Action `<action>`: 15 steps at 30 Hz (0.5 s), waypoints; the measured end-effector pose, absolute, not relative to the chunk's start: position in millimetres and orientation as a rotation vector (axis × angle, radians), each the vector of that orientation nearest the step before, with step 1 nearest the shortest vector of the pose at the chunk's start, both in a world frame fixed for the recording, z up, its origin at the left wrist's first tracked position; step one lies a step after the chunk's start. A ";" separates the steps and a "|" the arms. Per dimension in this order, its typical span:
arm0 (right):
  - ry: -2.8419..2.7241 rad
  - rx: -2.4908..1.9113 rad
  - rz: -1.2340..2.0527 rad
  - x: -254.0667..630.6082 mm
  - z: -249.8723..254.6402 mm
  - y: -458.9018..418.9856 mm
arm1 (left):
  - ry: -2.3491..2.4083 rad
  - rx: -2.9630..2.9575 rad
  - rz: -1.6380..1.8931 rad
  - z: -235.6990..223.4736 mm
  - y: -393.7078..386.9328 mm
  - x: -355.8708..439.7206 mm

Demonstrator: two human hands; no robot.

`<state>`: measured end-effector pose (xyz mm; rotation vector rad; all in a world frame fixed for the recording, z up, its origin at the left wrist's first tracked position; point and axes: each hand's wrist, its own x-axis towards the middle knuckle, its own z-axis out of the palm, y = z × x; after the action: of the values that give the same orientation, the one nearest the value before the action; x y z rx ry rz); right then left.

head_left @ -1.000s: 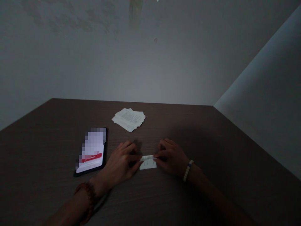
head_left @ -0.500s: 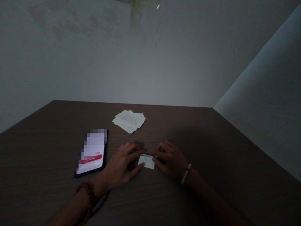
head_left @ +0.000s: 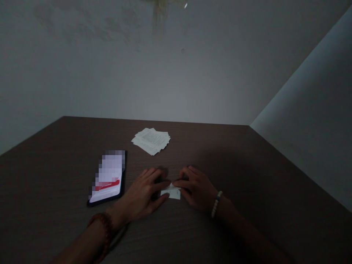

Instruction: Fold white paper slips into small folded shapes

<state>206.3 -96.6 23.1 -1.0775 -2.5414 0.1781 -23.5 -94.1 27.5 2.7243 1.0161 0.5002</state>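
Dim grey wall (head_left: 176,80), stained near its top, behind a brown wood-grain table (head_left: 170,234). Over the printed paper slip (head_left: 175,194), the left hand (head_left: 141,192) is shown with index finger and thumb spread apart, both at the slip's left part. By the right hand (head_left: 199,189), the slip's upper edge is touched with the index finger; whether it is pinched cannot be told. The slip is placed between the hands, its upper part partly hidden (a small raised peak is visible there). A reddish-brown bead bracelet (head_left: 106,227) and a pale bead bracelet (head_left: 216,204) are worn on the left and right wrists respectively. Beyond the left hand, a lit smartphone (head_left: 110,172) is laid flat; farther back, printed papers (head_left: 151,141) are loosely stacked.
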 end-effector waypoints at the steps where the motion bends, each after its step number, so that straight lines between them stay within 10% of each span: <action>1: -2.557 -1.079 0.158 206.1 24.3 -96.4 | 1.019 2.730 0.506 26.7 -93.8 -23.7; 15: -2.616 -1.107 0.044 209.9 33.8 -97.4 | 1.073 2.816 0.430 31.6 -95.6 -23.1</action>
<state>209.9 -97.4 33.8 -1.1066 -2.6157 0.0436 -23.1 -95.6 31.6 2.8155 1.0735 0.4304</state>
